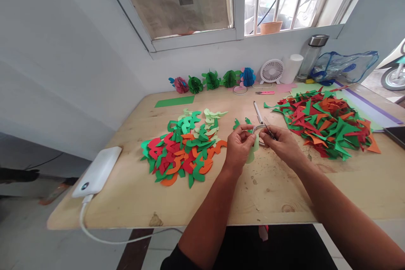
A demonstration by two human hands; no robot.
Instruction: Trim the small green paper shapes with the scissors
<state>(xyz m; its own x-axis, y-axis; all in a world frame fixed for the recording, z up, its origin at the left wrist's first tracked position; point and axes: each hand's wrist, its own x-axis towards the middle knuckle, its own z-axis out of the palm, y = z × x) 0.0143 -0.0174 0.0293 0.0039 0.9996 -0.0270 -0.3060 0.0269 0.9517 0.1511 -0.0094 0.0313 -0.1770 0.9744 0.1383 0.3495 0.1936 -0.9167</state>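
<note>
My left hand [239, 147] is closed, its thumb and fingers pinching a pale green paper piece [251, 156] that hangs below them. Close beside it, my right hand [280, 141] grips a thin dark pointed tool [270, 132], possibly small scissors; the fingers cover most of it. A grey ring-shaped thing [260, 127] shows between the two hands, partly hidden. Small green cut pieces [247, 121] and a white pen [258, 112] lie just beyond my fingers.
Wavy cut paper shapes [180, 149] are heaped on the left, pointed scraps [335, 122] on the right. Folded paper figures [211, 79], a small fan [272, 71], a bottle [311, 57] and a clear bag [344, 65] line the back. A white power bank [97, 171] lies near the left edge.
</note>
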